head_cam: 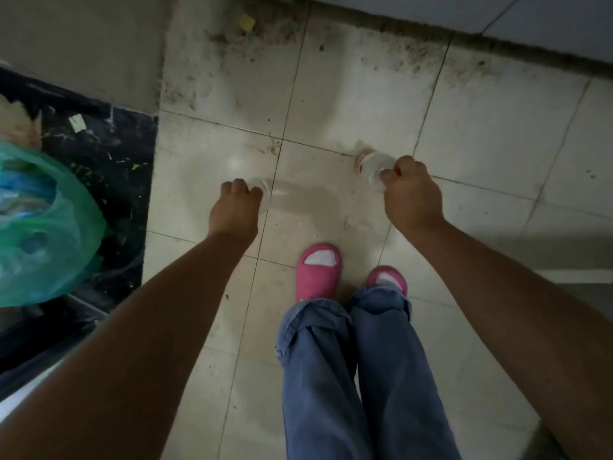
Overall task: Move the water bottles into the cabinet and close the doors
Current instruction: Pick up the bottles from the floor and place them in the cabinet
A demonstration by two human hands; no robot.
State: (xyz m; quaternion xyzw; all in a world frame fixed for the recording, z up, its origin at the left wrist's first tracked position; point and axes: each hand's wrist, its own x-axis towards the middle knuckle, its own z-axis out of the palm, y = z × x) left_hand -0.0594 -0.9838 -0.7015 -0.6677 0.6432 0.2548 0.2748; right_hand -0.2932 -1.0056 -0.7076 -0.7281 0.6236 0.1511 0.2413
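I look straight down at a tiled floor. My left hand point(237, 202) grips a clear plastic water bottle point(288, 195) that lies sideways, its body pointing right, blurred and almost see-through. My right hand point(411, 194) grips a second clear water bottle point(371, 167) with a pinkish cap end pointing left. Both bottles hang above the floor in front of my feet. No cabinet is in view.
A dark marble counter point(109, 151) runs along the left with a green plastic bag point(43, 234) on it. A grey wall base point(464, 24) crosses the top. My feet in pink slippers point(318, 270) stand on the dirty beige tiles point(365, 88).
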